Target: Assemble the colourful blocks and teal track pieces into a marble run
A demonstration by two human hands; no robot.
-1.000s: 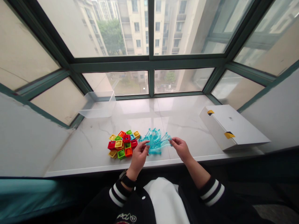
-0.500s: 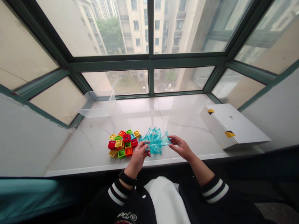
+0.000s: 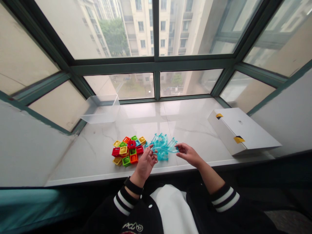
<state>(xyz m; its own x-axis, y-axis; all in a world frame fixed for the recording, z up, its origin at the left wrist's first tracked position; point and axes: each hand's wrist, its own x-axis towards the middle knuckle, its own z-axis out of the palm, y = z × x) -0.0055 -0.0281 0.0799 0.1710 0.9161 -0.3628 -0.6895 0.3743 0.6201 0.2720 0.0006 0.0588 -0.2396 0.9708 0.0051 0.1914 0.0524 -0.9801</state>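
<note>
A translucent blue, curved marble-run track piece (image 3: pixel 165 149) is held up between my two hands. My right hand (image 3: pixel 187 154) pinches its right end between thumb and fingertips. At the left end, my left hand (image 3: pixel 146 160) has its thumb and fingers around the piece, palm turned partly up; the exact contact is hard to see. Beneath and behind it lies a pile of similar blue track pieces (image 3: pixel 162 157) on the white sill. Left of my left hand sits a cluster of red, yellow, green, orange and blue toy blocks (image 3: pixel 123 150) with hollowed tops.
A clear plastic bin (image 3: pixel 102 113) stands at the back left of the marble-look sill (image 3: pixel 190 120). To the right rests a white box (image 3: pixel 246 130) with yellow-and-black tabs. Green-framed windows (image 3: pixel 156 66) enclose the back and sides.
The track piece has tilted in my hands and now shows more of its edge. My left hand has rolled slightly, its fingers shifting on the left end. My right hand stays nearly still.
</note>
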